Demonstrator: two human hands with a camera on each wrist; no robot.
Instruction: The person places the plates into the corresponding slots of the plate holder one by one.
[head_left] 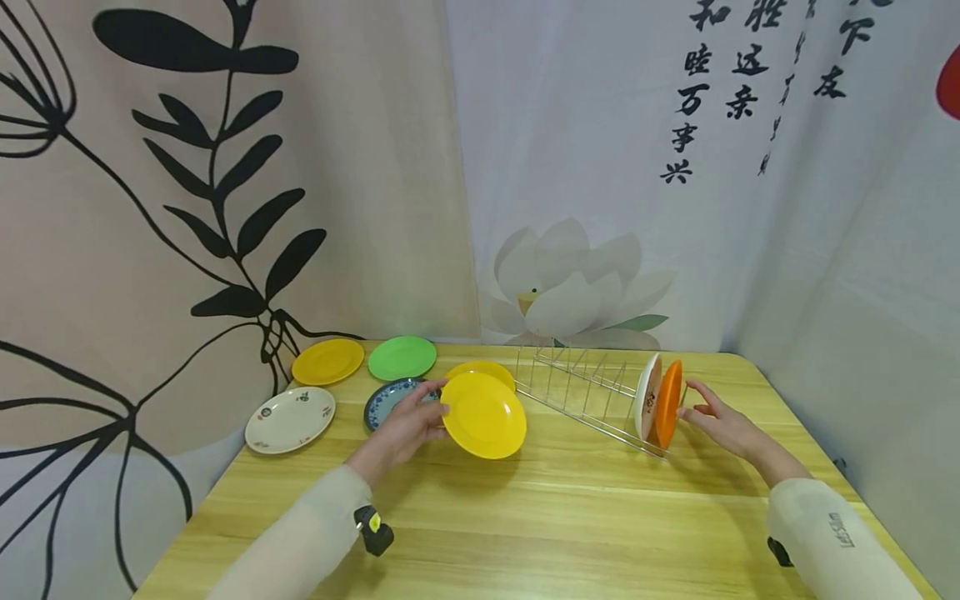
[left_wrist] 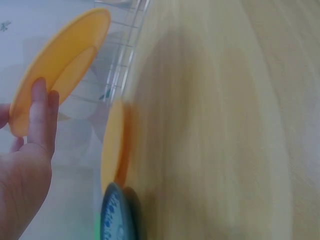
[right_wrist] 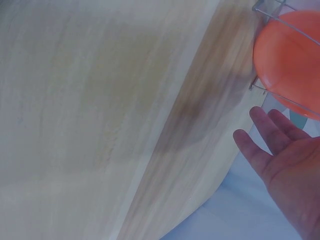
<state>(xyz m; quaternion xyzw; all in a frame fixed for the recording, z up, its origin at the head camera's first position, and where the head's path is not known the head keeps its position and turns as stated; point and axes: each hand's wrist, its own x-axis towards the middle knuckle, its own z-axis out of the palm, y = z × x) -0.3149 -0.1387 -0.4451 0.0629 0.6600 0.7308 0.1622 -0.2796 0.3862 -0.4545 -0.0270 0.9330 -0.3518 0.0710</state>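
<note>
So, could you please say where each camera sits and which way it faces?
Head: on the head, looking forward and down at the table; left hand, right hand and sleeves show.
Left wrist: on that wrist, looking at the held yellow plate; left hand alone shows.
Right wrist: on that wrist, looking at table and orange plate; right hand alone shows.
Head and left wrist share the yellow plate.

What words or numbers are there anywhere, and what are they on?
"和睦万事兴": the curtain.
"胜远亲": the same curtain.
"下友", as far as I can tell: the same curtain; the character above is cut off.
Thin writing between those columns: too small to read.
Right sleeve: sideways letters, too blurred to read surely.
No readable numbers.
</note>
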